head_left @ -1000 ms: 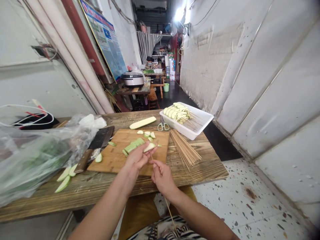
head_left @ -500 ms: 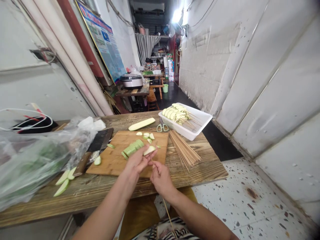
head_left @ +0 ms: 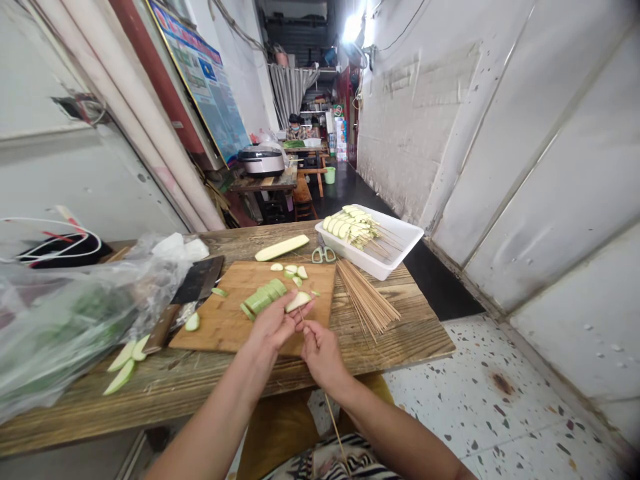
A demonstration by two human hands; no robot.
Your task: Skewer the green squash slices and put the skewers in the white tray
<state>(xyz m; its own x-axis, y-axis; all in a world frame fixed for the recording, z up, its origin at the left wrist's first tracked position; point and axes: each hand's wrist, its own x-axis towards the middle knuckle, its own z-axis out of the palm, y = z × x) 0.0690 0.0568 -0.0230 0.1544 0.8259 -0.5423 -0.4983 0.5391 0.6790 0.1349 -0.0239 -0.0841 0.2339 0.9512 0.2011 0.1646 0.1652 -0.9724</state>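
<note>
My left hand [head_left: 275, 325] is closed on a pale green vegetable slice [head_left: 299, 302], perhaps zucchini, above the near right part of the wooden cutting board [head_left: 210, 327]. In my right hand [head_left: 320, 350] is a thin bamboo skewer [head_left: 334, 423], its tail slanting down toward my lap. The skewer's front end meets the slice at my left fingers; how deep it sits there is hidden. Just beyond my left hand lies a row of cut green slices [head_left: 263, 298]. Several small pieces [head_left: 290, 270] rest at the board's far edge.
A white tray [head_left: 383, 268] of skewered slices stands at the back right, beside a bundle of skewers [head_left: 367, 300] and scissors [head_left: 323, 252]. A peeled length of vegetable [head_left: 283, 247] lies behind the board. Left are a cleaver [head_left: 164, 328] and a plastic bag [head_left: 65, 327]. A person [head_left: 295, 127] sits far back.
The view has shifted very slightly. Both hands keep the same hold on the slice and the skewer, with hardly any movement.
</note>
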